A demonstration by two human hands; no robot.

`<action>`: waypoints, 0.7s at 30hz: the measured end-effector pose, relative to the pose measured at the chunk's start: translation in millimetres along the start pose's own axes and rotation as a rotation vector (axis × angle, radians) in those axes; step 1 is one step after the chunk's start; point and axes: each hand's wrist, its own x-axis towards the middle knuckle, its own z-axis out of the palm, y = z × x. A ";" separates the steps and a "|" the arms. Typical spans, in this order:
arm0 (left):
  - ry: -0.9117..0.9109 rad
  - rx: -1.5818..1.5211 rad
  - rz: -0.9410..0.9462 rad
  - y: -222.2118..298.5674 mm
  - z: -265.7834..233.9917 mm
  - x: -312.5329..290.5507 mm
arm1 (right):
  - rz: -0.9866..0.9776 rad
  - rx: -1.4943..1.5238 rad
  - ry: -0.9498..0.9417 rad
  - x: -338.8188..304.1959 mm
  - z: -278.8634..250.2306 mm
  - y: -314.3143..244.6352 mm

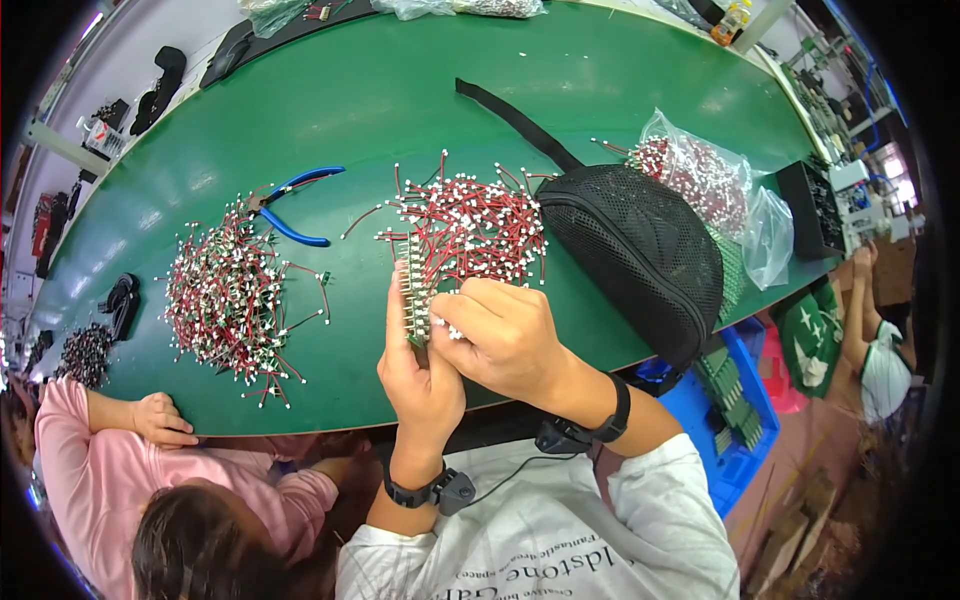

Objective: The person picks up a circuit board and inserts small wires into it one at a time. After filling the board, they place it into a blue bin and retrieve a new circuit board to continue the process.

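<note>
Over the green table my left hand (420, 390) holds up a narrow strip of small circuit boards (411, 285), with a row of pale metal or white parts along it. My right hand (515, 335) is closed in a pinch at the strip's lower end. Small white connector ends (454, 332) show at its fingers; how they sit in the grip is partly hidden. Just beyond both hands lies a loose pile of short red wires with white connectors (475, 225).
Left of it spreads a heap of wired boards (225, 300), blue-handled pliers (303, 238) beside it. Rightward are a black mesh bag (640, 240), a clear bag of wires (700, 180), a black box (806, 215) and, lower, a blue crate (768, 430). Someone in pink (75, 440) sits left.
</note>
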 end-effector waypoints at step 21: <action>-0.036 0.093 0.114 3.2 1.6 1.3 | -0.037 0.054 -0.041 3.1 -12.3 3.1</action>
